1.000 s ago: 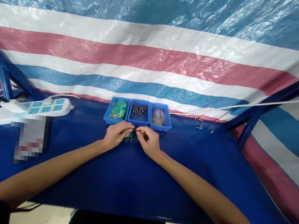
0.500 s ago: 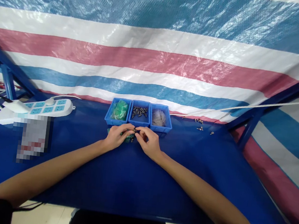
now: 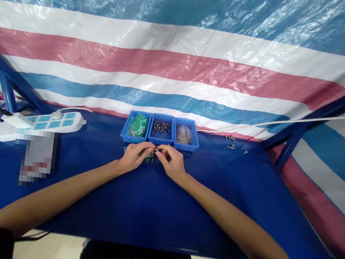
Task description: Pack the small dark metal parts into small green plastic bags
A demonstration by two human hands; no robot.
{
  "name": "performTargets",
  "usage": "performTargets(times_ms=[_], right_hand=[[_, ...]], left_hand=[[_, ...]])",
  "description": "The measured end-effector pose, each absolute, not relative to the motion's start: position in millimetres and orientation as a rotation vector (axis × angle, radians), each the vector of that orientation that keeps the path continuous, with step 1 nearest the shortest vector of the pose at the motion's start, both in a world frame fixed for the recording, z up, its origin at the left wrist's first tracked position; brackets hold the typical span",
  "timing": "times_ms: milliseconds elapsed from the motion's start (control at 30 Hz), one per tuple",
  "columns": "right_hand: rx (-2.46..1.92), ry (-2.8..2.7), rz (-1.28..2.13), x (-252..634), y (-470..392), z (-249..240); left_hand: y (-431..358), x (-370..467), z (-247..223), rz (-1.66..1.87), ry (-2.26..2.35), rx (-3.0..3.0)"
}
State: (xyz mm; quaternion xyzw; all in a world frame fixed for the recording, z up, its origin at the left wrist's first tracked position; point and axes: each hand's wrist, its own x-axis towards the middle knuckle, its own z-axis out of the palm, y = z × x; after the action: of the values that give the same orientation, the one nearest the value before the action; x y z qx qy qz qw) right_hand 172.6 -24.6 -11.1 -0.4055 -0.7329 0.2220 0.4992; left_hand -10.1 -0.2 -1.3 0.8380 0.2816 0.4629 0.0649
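Observation:
My left hand (image 3: pixel 134 157) and my right hand (image 3: pixel 171 162) meet just in front of the blue bins, fingertips almost touching. Between them they pinch a small dark part with a shiny metal face (image 3: pixel 156 149); its exact kind is too small to tell. Both hands are closed on it by thumb and fingers. Under the left fingers lies something green (image 3: pixel 147 160), partly hidden by the hand. Beside it, below the pinched part, another small dark piece (image 3: pixel 152 159) rests on the blue table (image 3: pixel 151 210).
Three blue bins stand behind the hands: the left bin (image 3: pixel 122 135) holds a green-filled bag, the middle bin (image 3: pixel 160 140) several small metal parts, the right bin (image 3: pixel 185 147) a clear bag. Loose metal parts (image 3: pixel 231 147) lie right. A white power strip (image 3: pixel 76 122) sits left.
The pinched part now shows a lighter, shiny face between the fingertips, where it looked darker before. Both hands stay in nearly the same place; the view has tilted slightly.

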Motion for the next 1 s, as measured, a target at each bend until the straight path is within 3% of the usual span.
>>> performTargets(times_ms=[1000], right_hand=[[-0.999, -1.782, 0.481, 172.3, -24.1, -9.3]], left_hand=[[0.1, -9.0, 3.7, 1.320, 0.905, 2.450]])
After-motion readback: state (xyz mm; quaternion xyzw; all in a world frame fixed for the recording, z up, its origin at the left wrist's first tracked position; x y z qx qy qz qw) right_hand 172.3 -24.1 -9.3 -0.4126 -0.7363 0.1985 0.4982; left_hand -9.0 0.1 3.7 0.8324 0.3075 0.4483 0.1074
